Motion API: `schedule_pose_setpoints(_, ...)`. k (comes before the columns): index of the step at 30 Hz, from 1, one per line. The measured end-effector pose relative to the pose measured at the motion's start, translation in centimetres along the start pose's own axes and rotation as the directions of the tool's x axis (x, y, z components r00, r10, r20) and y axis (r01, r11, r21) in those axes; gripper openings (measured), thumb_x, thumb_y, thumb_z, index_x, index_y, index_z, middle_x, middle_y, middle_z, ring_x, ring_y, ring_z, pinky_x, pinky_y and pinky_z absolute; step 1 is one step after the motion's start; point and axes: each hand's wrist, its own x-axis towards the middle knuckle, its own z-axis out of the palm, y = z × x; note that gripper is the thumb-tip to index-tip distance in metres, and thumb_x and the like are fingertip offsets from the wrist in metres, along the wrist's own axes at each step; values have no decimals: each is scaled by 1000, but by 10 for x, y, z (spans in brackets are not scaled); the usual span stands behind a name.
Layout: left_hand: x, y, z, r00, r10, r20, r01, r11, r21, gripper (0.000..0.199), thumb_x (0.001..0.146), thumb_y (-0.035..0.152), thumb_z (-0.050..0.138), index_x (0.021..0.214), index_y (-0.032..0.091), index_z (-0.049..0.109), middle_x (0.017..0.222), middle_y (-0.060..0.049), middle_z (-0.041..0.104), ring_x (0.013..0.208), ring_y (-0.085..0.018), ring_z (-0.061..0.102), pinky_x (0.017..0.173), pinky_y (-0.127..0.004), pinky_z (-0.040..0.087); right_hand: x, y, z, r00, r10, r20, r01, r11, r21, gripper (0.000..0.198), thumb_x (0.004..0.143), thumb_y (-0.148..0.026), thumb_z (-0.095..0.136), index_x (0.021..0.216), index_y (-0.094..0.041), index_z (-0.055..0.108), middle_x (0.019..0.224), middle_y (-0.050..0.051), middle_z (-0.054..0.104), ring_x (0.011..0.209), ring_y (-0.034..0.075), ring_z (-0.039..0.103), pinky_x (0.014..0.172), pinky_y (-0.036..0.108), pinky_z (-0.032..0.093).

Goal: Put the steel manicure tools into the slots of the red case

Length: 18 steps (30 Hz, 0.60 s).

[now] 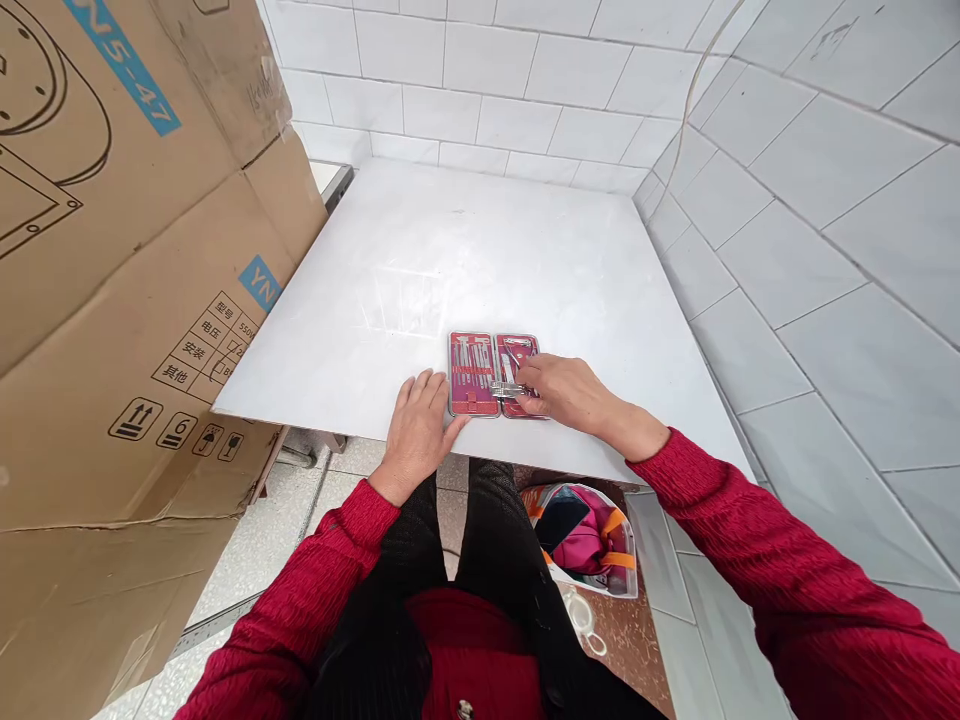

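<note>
An opened manicure kit case [474, 405] with a red lining lies near the front edge of the white table. Several slim metal tools [472, 358] sit in its left half under a red strap. Over the right half, my right hand [566, 392] pinches a silver nail clipper [507, 390], which points left across the case's hinge. More metal tools show in the right half, partly hidden by my fingers. My left hand [421, 420] rests flat on the table, fingers stretched out, its thumb at the case's lower left corner.
The white table [525, 240] reaches back to the tiled wall [487, 60]. A large cardboard box [150, 330] stands along the left side. Below the table's front edge, a bag [592, 530] with pink and orange contents sits on the floor, a white round object [581, 612] beside it.
</note>
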Motion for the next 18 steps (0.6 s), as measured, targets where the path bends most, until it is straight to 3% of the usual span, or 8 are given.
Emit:
schedule_pose_setpoints(4, 0, 0, 0, 1000, 2, 12, -3, 1000, 13, 49, 98, 43, 54, 136, 12, 53, 144, -17, 56, 140, -34, 45, 119, -52, 30, 30, -14, -5, 995, 71, -75, -68, 997, 45, 16, 92, -29, 60, 89, -17, 70, 91, 7, 68, 84, 20, 58, 62, 30, 27)
schedule_pose_setpoints(8, 0, 0, 0, 1000, 8, 12, -8, 1000, 5, 51, 99, 42, 53, 140, 12, 50, 144, -18, 56, 140, -34, 44, 119, -53, 30, 78, -47, -6, 996, -18, -91, 24, 998, 66, 21, 93, -32, 59, 92, -16, 71, 95, 9, 69, 86, 21, 58, 65, 31, 29)
schedule_pose_setpoints(12, 1, -2, 3, 1000, 5, 21, -5, 1000, 8, 52, 100, 43, 50, 139, 8, 51, 145, -19, 54, 140, -34, 45, 120, -53, 30, 117, -64, 0, 997, -21, -69, 26, 998, 63, 21, 94, -31, 58, 95, -15, 72, 100, 11, 68, 90, 22, 59, 65, 30, 31)
schedule_pose_setpoints(18, 1, -4, 4, 1000, 17, 6, -17, 1000, 14, 52, 102, 45, 45, 138, 9, 53, 143, -20, 56, 139, -35, 46, 118, -55, 31, 131, -64, 2, 998, -12, -67, 19, 994, 104, 18, 93, -26, 58, 98, -15, 71, 105, 11, 68, 96, 22, 58, 68, 29, 35)
